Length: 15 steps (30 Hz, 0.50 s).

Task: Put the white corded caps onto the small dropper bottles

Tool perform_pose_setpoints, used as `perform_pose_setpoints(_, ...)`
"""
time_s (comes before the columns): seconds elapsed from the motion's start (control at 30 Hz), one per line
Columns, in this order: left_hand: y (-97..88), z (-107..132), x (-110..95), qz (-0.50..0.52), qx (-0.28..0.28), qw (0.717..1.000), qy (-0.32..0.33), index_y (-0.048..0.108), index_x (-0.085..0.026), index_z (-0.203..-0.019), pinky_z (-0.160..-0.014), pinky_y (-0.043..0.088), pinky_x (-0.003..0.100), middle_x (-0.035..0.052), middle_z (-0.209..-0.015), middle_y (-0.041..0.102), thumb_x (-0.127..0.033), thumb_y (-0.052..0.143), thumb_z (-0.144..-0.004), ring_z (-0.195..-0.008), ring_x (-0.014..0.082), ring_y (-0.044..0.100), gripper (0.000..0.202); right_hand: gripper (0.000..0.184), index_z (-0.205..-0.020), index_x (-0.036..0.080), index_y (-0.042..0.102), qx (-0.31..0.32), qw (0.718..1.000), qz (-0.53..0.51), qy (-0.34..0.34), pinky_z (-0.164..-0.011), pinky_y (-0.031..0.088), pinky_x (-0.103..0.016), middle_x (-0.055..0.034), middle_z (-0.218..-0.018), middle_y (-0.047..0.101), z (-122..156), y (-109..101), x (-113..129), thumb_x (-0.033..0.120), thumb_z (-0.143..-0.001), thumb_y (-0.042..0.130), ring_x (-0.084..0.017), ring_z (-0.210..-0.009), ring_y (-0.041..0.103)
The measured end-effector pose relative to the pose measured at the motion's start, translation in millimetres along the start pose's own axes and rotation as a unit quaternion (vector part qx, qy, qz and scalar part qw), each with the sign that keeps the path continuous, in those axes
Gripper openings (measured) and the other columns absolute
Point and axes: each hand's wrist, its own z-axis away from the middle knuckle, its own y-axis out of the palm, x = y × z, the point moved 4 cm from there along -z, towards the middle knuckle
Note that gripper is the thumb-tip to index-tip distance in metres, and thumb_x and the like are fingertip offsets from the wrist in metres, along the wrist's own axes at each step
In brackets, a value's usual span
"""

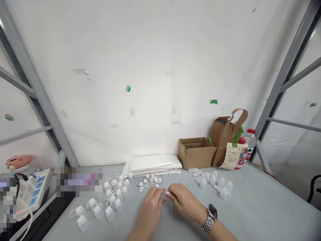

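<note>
Over the near middle of the grey table, my right hand [184, 201] is closed in a pinch on a small white cap [168, 193]. A thin white strap [171, 209] dangles below its fingers. Just left of it is my left hand [152, 206], its fingers bent and a gap between thumb and forefinger; nothing shows in that gap. Its fingertips are close to the cap, and I cannot tell whether they touch it. Past my hands lies a pile of white caps with straps [150, 181]. Capped white bottles [109, 213] with strap loops stand in several rows to the left.
Uncapped translucent bottles [221, 182] lie or stand on the right. Along the wall are flat white packages [151, 163], a cardboard box [197, 157], a brown paper bag [220, 137] and a red-capped bottle [250, 139]. A power strip [37, 190] is at far left.
</note>
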Motion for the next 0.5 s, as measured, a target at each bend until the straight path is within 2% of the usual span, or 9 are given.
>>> perform_pose_setpoints(0.1, -3.6, 3, -5, -0.068, -0.035, 0.995, 0.066, 0.064, -0.023, -0.092, -0.072, 0.053, 0.033, 0.005, -0.084, 0.062, -0.004, 0.036, -0.079, -0.081, 0.0184, 0.059, 0.036, 0.041, -0.061, 0.02, 0.046, -0.031, 0.985, -0.145, 0.093, -0.056, 0.033, -0.025, 0.0036, -0.057, 0.047, -2, 13, -4, 0.049, -0.089, 0.037, -0.013, -0.056, 0.04)
perform_pose_setpoints(0.2, -4.9, 5, -10, -0.109, -0.068, 0.983, 0.13, 0.064, -0.021, -0.091, -0.066, 0.052, 0.033, 0.0062, -0.079, 0.062, -0.008, 0.035, -0.084, -0.075, 0.0193, 0.059, 0.033, 0.055, -0.048, 0.022, 0.034, -0.027, 0.927, -0.311, 0.209, -0.044, 0.025, -0.023, 0.0082, -0.043, 0.03, -4, 27, -7, 0.067, -0.077, 0.041, -0.009, -0.043, 0.028)
perform_pose_setpoints(0.3, -4.9, 5, -11, -0.097, -0.08, 0.982, 0.143, 0.064, -0.022, -0.097, -0.067, 0.052, 0.032, 0.0061, -0.081, 0.063, -0.01, 0.035, -0.086, -0.077, 0.019, 0.06, 0.033, 0.059, -0.041, 0.022, 0.032, -0.003, 0.875, -0.406, 0.262, -0.039, 0.017, -0.023, 0.0096, -0.034, 0.025, -4, 30, -6, 0.072, -0.071, 0.044, -0.006, -0.034, 0.021)
perform_pose_setpoints(0.4, -8.0, 0, -3, -0.032, -0.089, 0.994, 0.056, 0.064, -0.024, -0.1, -0.077, 0.053, 0.035, 0.0055, -0.088, 0.064, -0.016, 0.043, -0.083, -0.086, 0.0196, 0.061, 0.028, 0.059, -0.042, 0.021, 0.041, -0.049, 0.864, -0.423, 0.267, -0.037, 0.018, -0.022, 0.0076, -0.032, 0.034, -5, 17, -10, 0.071, -0.072, 0.044, -0.006, -0.031, 0.027)
perform_pose_setpoints(0.5, -11.2, -6, 8, 0.091, -0.091, 0.988, -0.09, 0.062, -0.023, -0.106, -0.078, 0.054, 0.036, 0.0062, -0.102, 0.064, -0.023, 0.051, -0.078, -0.095, 0.021, 0.06, 0.03, 0.05, -0.055, 0.019, 0.052, -0.174, 0.854, -0.425, 0.244, -0.041, 0.03, -0.022, 0.0051, -0.043, 0.047, -6, -2, -18, 0.067, -0.068, 0.055, -0.009, -0.038, 0.04)
